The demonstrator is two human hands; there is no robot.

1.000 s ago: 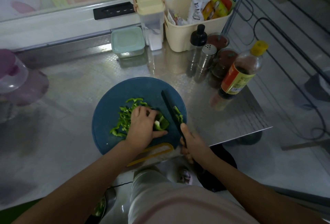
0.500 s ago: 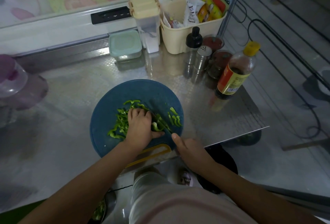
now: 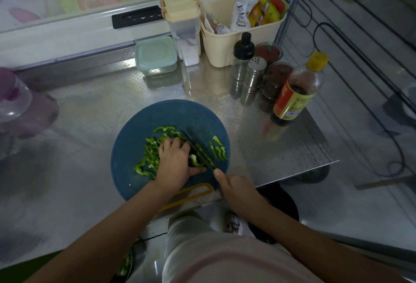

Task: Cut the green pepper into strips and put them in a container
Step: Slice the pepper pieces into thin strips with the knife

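Observation:
A round blue cutting board (image 3: 139,129) lies on the steel counter. My left hand (image 3: 175,162) presses down on an uncut green pepper piece (image 3: 194,160), fingers curled over it. My right hand (image 3: 234,187) grips the handle of a dark knife (image 3: 199,152), whose blade rests on the pepper right beside my left fingers. A heap of green pepper strips (image 3: 149,156) lies left of my left hand, and a few more strips (image 3: 219,151) lie to the right of the blade. A lidded pale green container (image 3: 155,55) stands at the back.
A sauce bottle (image 3: 295,95), shakers (image 3: 253,77) and jars stand at the right of the board. A cream basket (image 3: 222,46) of packets stands at the back. A purple-lidded vessel (image 3: 15,104) sits at the far left. The counter edge runs just right of the board.
The knife came down from a raised, tilted pose onto the pepper, next to my left fingers. More cut strips now lie right of the blade. My left hand stayed on the pepper.

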